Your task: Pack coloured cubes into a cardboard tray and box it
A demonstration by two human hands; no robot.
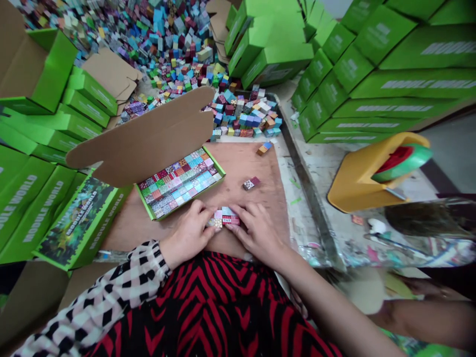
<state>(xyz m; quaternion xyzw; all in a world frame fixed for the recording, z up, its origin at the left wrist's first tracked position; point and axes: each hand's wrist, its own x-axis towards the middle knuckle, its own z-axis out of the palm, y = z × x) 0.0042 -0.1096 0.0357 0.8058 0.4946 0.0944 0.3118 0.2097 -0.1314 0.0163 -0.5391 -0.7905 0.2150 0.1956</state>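
Note:
My left hand (189,232) and my right hand (259,232) meet over the board, pinching a short row of small printed cubes (225,217) between thumbs and fingers. One red cube in the row reads TNT; others are pink, light blue and speckled. Just beyond, an opened green box (188,197) stands tilted, filled with rows of patterned cubes, its brown cardboard lid (148,136) raised. A maroon-and-white pair of cubes (251,183) lies past my right fingers. Farther off is an orange-and-blue pair (264,148).
A large heap of loose cubes (167,44) covers the back. Stacked green boxes stand at left (29,208) and right (386,84). A yellow tape dispenser (357,173) sits beyond the tray's dark edge (308,183). Another person's arm (427,317) shows at lower right.

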